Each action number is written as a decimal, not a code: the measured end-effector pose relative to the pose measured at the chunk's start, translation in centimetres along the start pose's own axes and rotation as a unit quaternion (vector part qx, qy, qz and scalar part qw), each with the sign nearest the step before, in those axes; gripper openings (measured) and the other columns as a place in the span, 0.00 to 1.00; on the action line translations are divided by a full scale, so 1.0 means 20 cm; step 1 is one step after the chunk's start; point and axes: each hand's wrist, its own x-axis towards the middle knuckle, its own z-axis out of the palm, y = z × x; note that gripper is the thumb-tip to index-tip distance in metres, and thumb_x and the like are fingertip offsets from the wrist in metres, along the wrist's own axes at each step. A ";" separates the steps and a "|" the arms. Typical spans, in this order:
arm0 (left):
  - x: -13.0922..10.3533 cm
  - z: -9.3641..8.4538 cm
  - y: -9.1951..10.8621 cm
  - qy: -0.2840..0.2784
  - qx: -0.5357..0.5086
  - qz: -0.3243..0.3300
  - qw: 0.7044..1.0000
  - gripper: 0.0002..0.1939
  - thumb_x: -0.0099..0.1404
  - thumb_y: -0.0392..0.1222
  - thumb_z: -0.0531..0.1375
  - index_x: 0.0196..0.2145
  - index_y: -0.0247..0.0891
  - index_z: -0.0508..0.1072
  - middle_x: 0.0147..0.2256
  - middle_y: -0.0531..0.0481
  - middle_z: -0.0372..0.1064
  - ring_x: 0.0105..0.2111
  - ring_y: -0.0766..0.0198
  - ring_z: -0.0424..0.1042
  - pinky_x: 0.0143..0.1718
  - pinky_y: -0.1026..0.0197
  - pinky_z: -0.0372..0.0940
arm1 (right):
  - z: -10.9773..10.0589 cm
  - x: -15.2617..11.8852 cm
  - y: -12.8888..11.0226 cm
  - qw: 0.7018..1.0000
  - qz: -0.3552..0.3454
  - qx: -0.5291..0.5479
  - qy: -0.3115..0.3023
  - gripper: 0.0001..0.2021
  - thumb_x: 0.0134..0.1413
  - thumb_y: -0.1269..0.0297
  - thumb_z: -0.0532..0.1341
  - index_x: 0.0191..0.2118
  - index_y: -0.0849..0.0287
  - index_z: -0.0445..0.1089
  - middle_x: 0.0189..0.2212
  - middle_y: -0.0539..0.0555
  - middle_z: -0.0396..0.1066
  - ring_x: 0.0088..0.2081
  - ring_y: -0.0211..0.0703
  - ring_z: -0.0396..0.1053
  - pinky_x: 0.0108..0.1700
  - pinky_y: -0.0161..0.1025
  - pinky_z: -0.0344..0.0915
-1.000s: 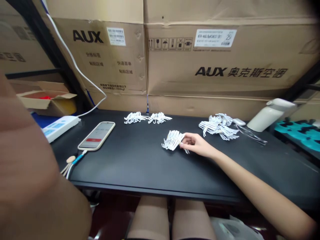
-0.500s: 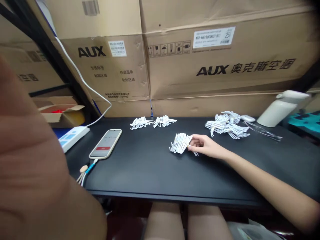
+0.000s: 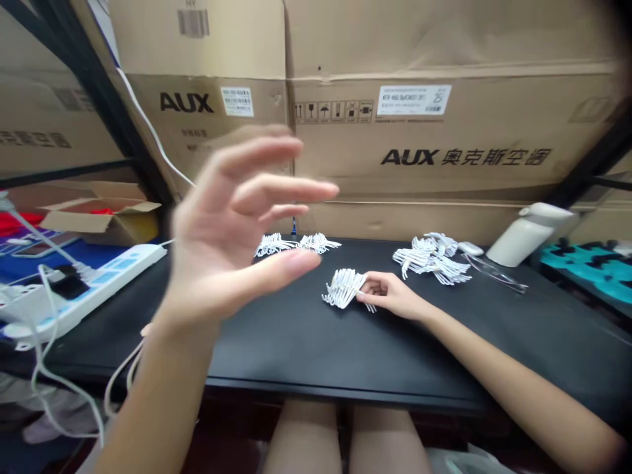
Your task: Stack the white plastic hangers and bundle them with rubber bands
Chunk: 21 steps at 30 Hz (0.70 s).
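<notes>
Raised over the left part of the black table, my left hand (image 3: 232, 230) holds nothing; its fingers are apart and slightly blurred. My right hand (image 3: 382, 293) has its fingers closed on the right end of a bundle of thin white strips (image 3: 344, 288) with hooked ends, resting at the table's middle. Two similar small white bundles (image 3: 320, 243) lie at the back, one partly hidden behind my left thumb. A larger heap of white bundles (image 3: 434, 258) sits at the back right.
A white bottle (image 3: 526, 236) leans at the back right near a pair of glasses (image 3: 496, 273). On the left are a white power strip (image 3: 113, 276) with cables and an open carton (image 3: 106, 214). Large AUX cardboard boxes (image 3: 345, 164) stand behind the table (image 3: 296, 355).
My left hand has moved from close to the camera at the left to above the table, fingers now visible. It hides the phone. My right hand keeps hold of the bundle; the view shifted slightly.
</notes>
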 end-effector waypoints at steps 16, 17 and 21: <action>0.18 0.65 -0.31 -0.275 -0.258 0.100 0.921 0.25 0.52 0.43 0.69 0.47 0.35 0.71 0.48 0.43 0.71 0.51 0.55 0.68 0.56 0.50 0.58 | 0.00 0.02 0.05 0.979 -0.071 -0.156 0.115 0.12 0.55 0.61 0.60 0.43 0.58 0.71 0.33 0.52 0.73 0.33 0.41 0.69 0.35 0.38 0.66; 0.18 0.65 -0.31 -0.269 -0.261 0.098 0.922 0.25 0.52 0.43 0.69 0.47 0.35 0.71 0.48 0.43 0.71 0.51 0.55 0.68 0.56 0.51 0.58 | 0.00 0.02 0.05 0.978 -0.072 -0.158 0.120 0.11 0.55 0.61 0.60 0.43 0.58 0.71 0.33 0.52 0.74 0.33 0.41 0.70 0.36 0.38 0.67; 0.20 0.65 -0.31 -0.254 -0.278 0.088 0.922 0.27 0.50 0.41 0.69 0.49 0.37 0.71 0.49 0.43 0.71 0.52 0.56 0.68 0.58 0.51 0.57 | -0.02 0.02 0.05 0.969 -0.092 -0.182 0.142 0.09 0.54 0.63 0.61 0.41 0.58 0.70 0.33 0.53 0.74 0.34 0.42 0.71 0.39 0.40 0.68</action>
